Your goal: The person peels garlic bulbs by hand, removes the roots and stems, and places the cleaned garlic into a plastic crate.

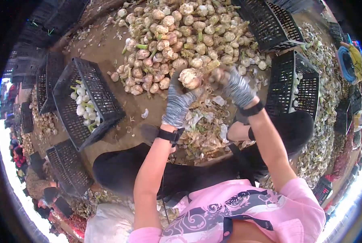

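My left hand (177, 101), in a grey striped glove with bare fingertips, is closed around a garlic bulb (190, 78) with loose brownish skin and a stem pointing up to the right. My right hand (235, 87), gloved the same way, is beside the stem with its fingers curled together. Those fingertips are slightly blurred, and what they pinch is hidden. Just beyond both hands lies a large heap of unpeeled garlic (160, 52). Beneath them is a pile of papery garlic skins (205, 125).
A tilted black crate (102, 91) on the left holds white, cleaned garlic (83, 105). On the right another black crate (282, 81) has a few white bulbs. More crates (266, 24) stand at the heap's upper right. Peelings (320, 133) cover the ground at right.
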The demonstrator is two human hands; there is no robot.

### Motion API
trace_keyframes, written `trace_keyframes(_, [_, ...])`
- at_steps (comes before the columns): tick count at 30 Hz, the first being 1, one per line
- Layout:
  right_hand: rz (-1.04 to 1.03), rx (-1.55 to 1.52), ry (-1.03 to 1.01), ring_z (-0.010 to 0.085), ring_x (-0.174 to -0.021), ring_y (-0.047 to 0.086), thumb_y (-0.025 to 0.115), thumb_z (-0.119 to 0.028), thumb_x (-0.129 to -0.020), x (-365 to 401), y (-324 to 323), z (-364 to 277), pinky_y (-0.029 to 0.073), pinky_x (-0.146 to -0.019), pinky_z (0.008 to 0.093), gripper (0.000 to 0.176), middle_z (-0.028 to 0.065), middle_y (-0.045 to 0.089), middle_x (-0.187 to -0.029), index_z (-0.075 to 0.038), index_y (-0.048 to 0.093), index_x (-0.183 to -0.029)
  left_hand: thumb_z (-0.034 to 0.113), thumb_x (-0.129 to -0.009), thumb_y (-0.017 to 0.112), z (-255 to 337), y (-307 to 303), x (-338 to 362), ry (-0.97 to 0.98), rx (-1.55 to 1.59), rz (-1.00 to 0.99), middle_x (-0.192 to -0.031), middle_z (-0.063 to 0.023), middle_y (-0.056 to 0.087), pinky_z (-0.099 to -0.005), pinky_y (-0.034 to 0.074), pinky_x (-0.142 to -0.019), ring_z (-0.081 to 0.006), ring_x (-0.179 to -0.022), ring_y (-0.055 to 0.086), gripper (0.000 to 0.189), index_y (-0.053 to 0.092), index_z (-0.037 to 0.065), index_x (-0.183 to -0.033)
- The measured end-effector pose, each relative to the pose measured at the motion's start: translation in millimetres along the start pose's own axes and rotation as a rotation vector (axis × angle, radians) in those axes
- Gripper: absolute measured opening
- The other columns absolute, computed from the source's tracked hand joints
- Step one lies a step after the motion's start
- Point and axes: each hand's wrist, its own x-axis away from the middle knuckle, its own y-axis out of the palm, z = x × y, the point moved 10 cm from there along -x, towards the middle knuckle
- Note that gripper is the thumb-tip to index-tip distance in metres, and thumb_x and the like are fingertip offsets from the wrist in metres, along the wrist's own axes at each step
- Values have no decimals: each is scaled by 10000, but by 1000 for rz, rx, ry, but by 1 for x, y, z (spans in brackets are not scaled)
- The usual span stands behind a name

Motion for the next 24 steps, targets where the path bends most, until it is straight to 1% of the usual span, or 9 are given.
trace_keyframes(2, [7,-110,-174,83,-831,532,613,-244,-812,7,20,-7,455,-733,230,333,11,581,-894,-10,521,-1030,-21,-622,735,-2,6,0,-15,-11,12,-1118,-72,484,-284,445,-871,-160,-1000,506,681,370,48,-1193])
trace_keyframes(3, [65,-59,-80,87,-876,521,627,-199,-804,10,22,1,434,-786,232,373,24,576,-930,0,493,-1089,-15,-616,742,5,12,4,-3,-11,7,-1110,-70,486,-287,448,-869,-159,-995,508,670,377,50,-1174])
trace_keyframes(8, [125,-96,-218,105,-872,520,641,-198,-791,11,20,-3,432,-795,252,421,42,575,-967,17,482,-1115,3,-589,771,15,13,11,82,-107,-20,-1084,-69,491,-296,462,-855,-153,-980,510,664,388,57,-1129])
trace_keyframes(14, [101,266,-196,95,-837,514,652,-193,-777,18,12,-14,440,-753,252,411,53,585,-973,22,504,-1094,28,-586,781,14,15,9,37,1,-22,-1042,-59,524,-287,474,-817,-149,-919,536,656,404,54,-1122])
trace_keyframes(16, [30,668,-505,101,-812,533,654,-195,-771,29,24,-31,450,-736,258,408,62,596,-960,28,507,-1079,77,-624,768,20,16,12,27,-35,-44,-1006,-52,540,-270,477,-781,-140,-887,544,586,428,53,-1101])
trace_keyframes(17, [28,668,-504,101,-812,532,654,-195,-771,29,25,-32,450,-736,258,408,62,596,-960,28,507,-1079,126,-662,754,23,18,13,18,-71,-64,-970,-46,557,-252,479,-744,-130,-856,551,521,452,53,-1080])
trace_keyframes(19, [85,349,-69,108,-791,548,646,-176,-770,20,8,2,457,-717,266,364,74,606,-910,36,515,-1036,201,-712,715,21,14,15,-41,-56,-28,-941,-37,564,-229,473,-695,-113,-814,552,431,482,53,-1043])
trace_keyframes(22, [9,4,54,115,-770,560,632,-133,-759,17,17,19,462,-692,274,318,75,611,-859,38,516,-1001,348,-789,622,8,3,16,-75,-60,71,-882,-21,577,-199,464,-601,-90,-725,555,358,527,59,-978])
trace_keyframes(24, [36,90,-5,122,-732,564,619,-100,-740,15,17,22,467,-660,280,283,66,615,-813,34,530,-973,420,-818,569,4,-7,15,-52,-80,141,-851,-15,583,-191,462,-555,-83,-678,557,379,542,66,-952])
